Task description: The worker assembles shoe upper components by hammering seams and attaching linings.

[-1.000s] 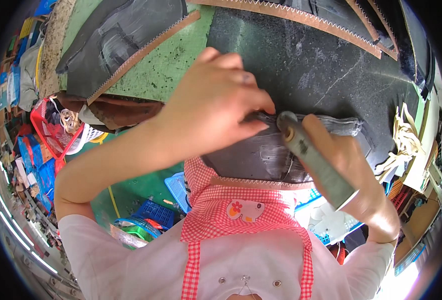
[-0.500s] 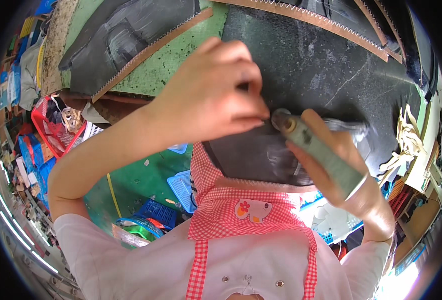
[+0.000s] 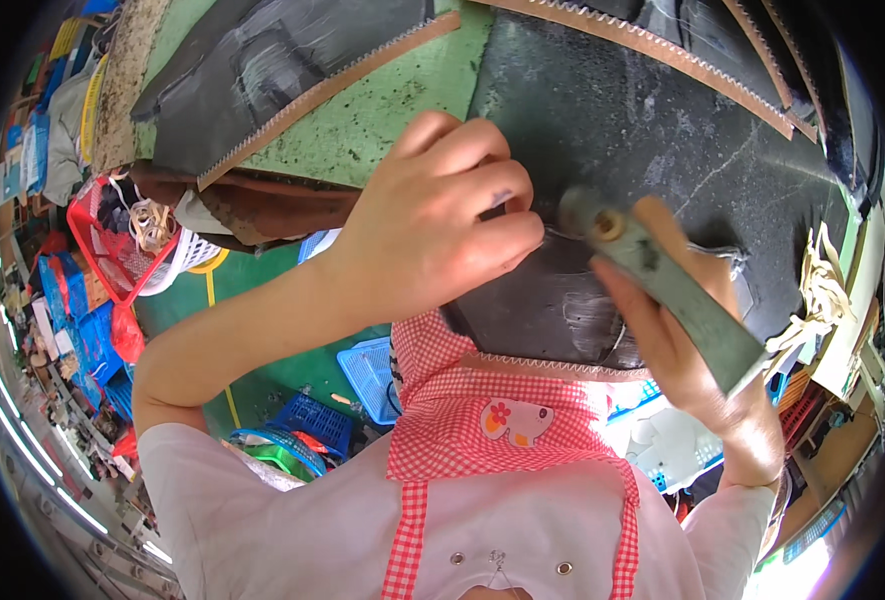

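My right hand grips a shoemaker's hammer with a grey-green head, its round face toward the work and its flared end toward my wrist. Most of the handle is hidden in my palm. Under the hammer lies a black leather-like piece with a brown zigzag-edged strip along its near side. At the piece's far left edge my left hand is closed, fingers curled and pinched together. Its fingertips are partly hidden, though they seem to hold the edge of the black piece.
A dark work surface bears other black pieces with zigzag strips at the back. Pale strips hang at the right. A red basket stands at the left, and blue trays lie lower down by my checked apron.
The hammer has shifted slightly right, and its face is a little farther from my left hand. My left fingers have curled in more. The whole view has shifted a little.
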Motion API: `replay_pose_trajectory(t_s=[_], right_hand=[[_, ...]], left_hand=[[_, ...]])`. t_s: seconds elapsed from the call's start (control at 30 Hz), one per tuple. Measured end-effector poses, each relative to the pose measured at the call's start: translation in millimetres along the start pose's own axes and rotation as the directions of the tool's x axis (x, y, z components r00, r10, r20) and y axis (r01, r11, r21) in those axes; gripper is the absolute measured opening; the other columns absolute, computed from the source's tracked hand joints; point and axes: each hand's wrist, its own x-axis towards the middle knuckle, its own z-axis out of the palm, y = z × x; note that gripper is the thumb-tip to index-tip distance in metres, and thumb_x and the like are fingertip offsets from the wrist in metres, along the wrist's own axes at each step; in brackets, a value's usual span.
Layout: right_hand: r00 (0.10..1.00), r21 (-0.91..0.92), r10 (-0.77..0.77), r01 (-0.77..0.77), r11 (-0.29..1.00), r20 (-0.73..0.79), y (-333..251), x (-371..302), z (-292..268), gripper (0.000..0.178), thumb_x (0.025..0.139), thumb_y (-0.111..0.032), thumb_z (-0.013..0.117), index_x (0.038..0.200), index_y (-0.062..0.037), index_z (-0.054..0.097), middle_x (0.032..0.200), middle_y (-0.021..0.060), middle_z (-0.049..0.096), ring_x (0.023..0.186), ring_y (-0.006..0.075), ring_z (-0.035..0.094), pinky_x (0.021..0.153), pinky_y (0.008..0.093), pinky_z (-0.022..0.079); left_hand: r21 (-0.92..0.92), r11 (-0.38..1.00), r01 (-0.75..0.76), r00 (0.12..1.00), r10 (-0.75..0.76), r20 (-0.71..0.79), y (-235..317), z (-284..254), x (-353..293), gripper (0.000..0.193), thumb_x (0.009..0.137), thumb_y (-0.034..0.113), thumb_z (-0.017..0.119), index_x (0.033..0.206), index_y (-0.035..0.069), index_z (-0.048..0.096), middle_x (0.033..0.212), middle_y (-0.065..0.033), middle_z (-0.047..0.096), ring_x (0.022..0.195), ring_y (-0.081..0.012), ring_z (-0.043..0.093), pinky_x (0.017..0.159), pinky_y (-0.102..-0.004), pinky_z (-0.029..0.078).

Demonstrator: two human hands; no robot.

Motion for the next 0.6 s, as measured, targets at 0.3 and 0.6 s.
replay_pose_trajectory(t_s=[0.3,0.6], right_hand=[[0.995,0.054,-0.003,-0.003,0.999,0.1,-3.4,6.7,-5.0,0.02,0.096,-0.002,0.061,0.115,0.0059,0.061,0.089,0.0207,0.061,0.07,0.0281,0.064,0.062,0.0367,0.046],[0.994,-0.138,-0.103,0.105,0.985,0.022,-13.5,16.5,-3.9,0.021,0.089,-0.01,0.06,0.102,-0.003,0.046,0.066,0.0195,0.058,0.061,0.042,0.064,0.049,0.0453,0.048]], left_hand=[[-0.238,0.916,0.323,0.941,-0.338,-0.024,4.7,3.3,-14.7,0.02,0.064,0.014,0.087,0.08,0.017,0.075,0.101,0.0007,0.063,0.096,-0.0215,0.053,0.081,-0.0356,0.042],[-0.126,0.959,0.252,0.965,-0.259,-0.037,13.5,0.4,-9.7,0.017,0.063,0.012,0.082,0.074,0.014,0.069,0.093,0.0029,0.064,0.095,-0.0217,0.056,0.084,-0.0389,0.04]])
